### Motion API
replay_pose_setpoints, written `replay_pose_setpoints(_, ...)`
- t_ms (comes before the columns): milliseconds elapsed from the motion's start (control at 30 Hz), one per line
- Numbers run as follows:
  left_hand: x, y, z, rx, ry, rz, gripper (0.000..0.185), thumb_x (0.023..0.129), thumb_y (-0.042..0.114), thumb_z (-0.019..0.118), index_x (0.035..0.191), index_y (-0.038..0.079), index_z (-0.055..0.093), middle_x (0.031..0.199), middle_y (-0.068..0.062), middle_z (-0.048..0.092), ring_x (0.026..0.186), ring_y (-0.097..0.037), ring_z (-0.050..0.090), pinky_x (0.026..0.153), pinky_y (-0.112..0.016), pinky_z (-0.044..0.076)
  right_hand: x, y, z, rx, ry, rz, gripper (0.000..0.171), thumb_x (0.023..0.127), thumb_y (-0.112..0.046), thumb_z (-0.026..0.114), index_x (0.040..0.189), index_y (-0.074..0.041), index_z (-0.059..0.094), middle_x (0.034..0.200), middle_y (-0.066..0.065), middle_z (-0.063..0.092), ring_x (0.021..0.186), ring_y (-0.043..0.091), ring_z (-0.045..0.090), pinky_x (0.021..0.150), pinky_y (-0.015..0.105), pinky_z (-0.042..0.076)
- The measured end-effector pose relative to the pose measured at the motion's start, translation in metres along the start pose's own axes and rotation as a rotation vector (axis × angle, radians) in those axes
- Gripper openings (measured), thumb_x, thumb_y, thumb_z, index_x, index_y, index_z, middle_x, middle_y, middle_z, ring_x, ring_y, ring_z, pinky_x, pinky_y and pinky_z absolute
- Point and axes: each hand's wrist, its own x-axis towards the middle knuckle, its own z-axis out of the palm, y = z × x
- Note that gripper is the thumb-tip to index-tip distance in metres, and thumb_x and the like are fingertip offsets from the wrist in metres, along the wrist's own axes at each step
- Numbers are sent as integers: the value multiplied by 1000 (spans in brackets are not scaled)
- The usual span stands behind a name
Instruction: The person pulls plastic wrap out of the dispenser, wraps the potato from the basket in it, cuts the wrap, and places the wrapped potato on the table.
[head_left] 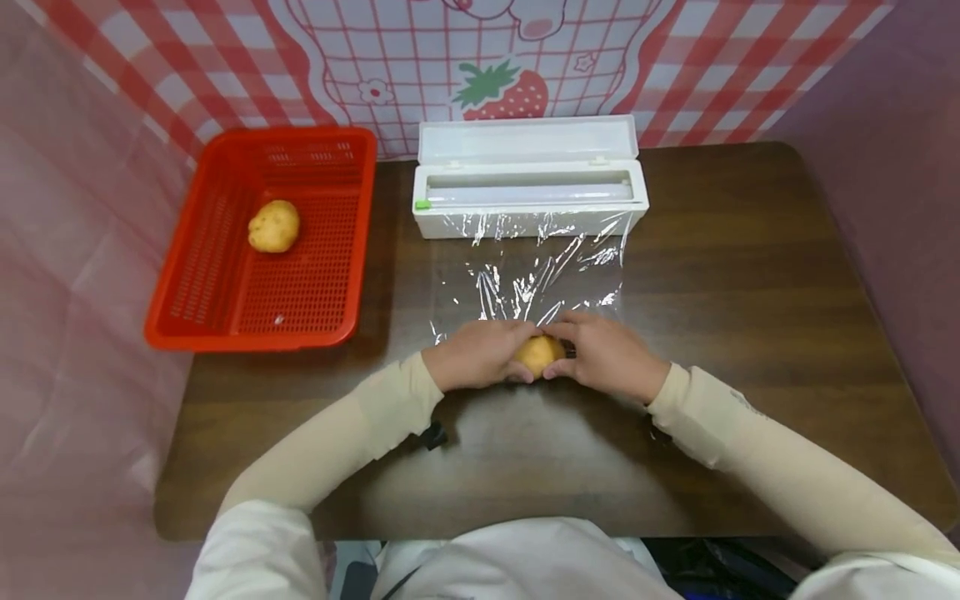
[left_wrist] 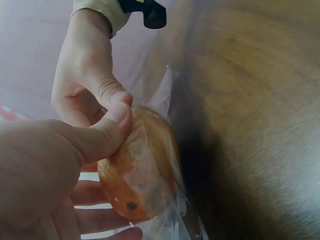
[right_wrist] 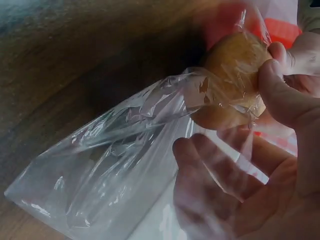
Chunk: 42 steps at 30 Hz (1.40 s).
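A yellow potato (head_left: 538,354) sits near the front middle of the table, at the near end of a sheet of cling film (head_left: 536,279). My left hand (head_left: 516,360) grips it from the left and my right hand (head_left: 561,354) from the right. In the left wrist view my left thumb (left_wrist: 112,125) presses film onto the potato (left_wrist: 142,167), with the right hand (left_wrist: 87,82) behind it. The right wrist view shows the potato (right_wrist: 232,82) partly wrapped, my right thumb (right_wrist: 282,97) on it, and loose film (right_wrist: 115,170) trailing over the table.
The film runs from a white dispenser box (head_left: 528,196) with its lid open at the back middle. A red basket (head_left: 225,317) at the back left holds a second potato (head_left: 273,226). The dark wooden table (head_left: 750,275) has plastic-covered walls around it.
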Motion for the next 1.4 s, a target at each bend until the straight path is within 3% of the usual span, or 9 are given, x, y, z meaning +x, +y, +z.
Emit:
replay_pose_setpoints(133, 6, -4, -6, -89, -45, -32, 51, 91, 43, 73, 128, 10, 61, 97, 1, 65, 83, -15, 60, 68, -29, 50, 6, 6, -3, 79, -23, -21, 50, 78, -30, 87, 116, -2, 74, 105, 9, 73, 93, 27, 68, 85, 47, 51)
replay_pose_setpoints(433, 19, -20, -14, -308, -117, -54, 47, 94, 36, 71, 131, 9, 62, 107, -1, 68, 92, -14, 62, 83, -28, 51, 24, 22, -13, 290, -212, 23, 39, 85, -21, 80, 120, -3, 73, 100, 7, 75, 86, 20, 67, 82, 45, 54)
replay_pose_setpoints(633, 24, -33, -17, -401, -138, -51, 45, 95, 33, 70, 133, 9, 63, 110, 1, 68, 98, -13, 62, 90, -29, 49, 32, 31, -19, 325, -315, 12, 41, 94, -22, 72, 129, -2, 67, 115, 11, 73, 104, 25, 67, 94, 48, 51)
replay_pose_setpoints(800, 27, -37, -22, -406, -153, -35, 43, 95, 31, 69, 131, 8, 65, 119, -3, 67, 108, -16, 60, 100, -32, 45, 37, 36, -27, 253, -364, 1, 48, 98, -30, 67, 136, -1, 62, 128, 16, 67, 118, 34, 62, 102, 52, 46)
replay_pose_setpoints(900, 29, -39, -25, -390, -172, -25, 42, 95, 30, 69, 131, 8, 65, 121, -4, 68, 111, -17, 61, 103, -33, 44, 36, 29, -37, 65, -265, -4, 49, 97, -33, 68, 135, -2, 63, 127, 18, 67, 116, 37, 63, 97, 55, 48)
replay_pose_setpoints(1000, 32, -43, -26, -386, -185, 2, 42, 96, 29, 69, 131, 6, 65, 120, -5, 69, 111, -17, 62, 103, -33, 45, 29, 13, -41, -107, -27, -68, 38, 93, -26, 73, 122, -2, 70, 114, 16, 70, 104, 36, 66, 88, 54, 52)
replay_pose_setpoints(1100, 33, -45, -27, -377, -189, 19, 43, 96, 30, 69, 131, 5, 64, 120, -6, 70, 111, -17, 63, 103, -31, 45, 20, -2, -32, -197, 168, -205, 26, 88, -21, 76, 107, -3, 73, 98, 12, 68, 89, 31, 62, 74, 47, 51)
replay_pose_setpoints(1200, 33, -46, -27, -364, -187, 15, 43, 97, 31, 68, 132, 7, 65, 126, -6, 68, 116, -16, 61, 104, -31, 44, 12, -11, -12, -242, 220, -292, 32, 86, -28, 78, 107, -5, 71, 101, 11, 65, 88, 30, 57, 71, 42, 46)
replay_pose_setpoints(1400, 33, -48, -27, -374, -164, 23, 41, 96, 32, 69, 130, 9, 67, 126, -4, 69, 115, -16, 62, 103, -30, 45, 6, -10, 14, -263, 309, -294, 52, 81, -34, 84, 120, -7, 66, 122, 15, 61, 105, 34, 56, 82, 48, 45)
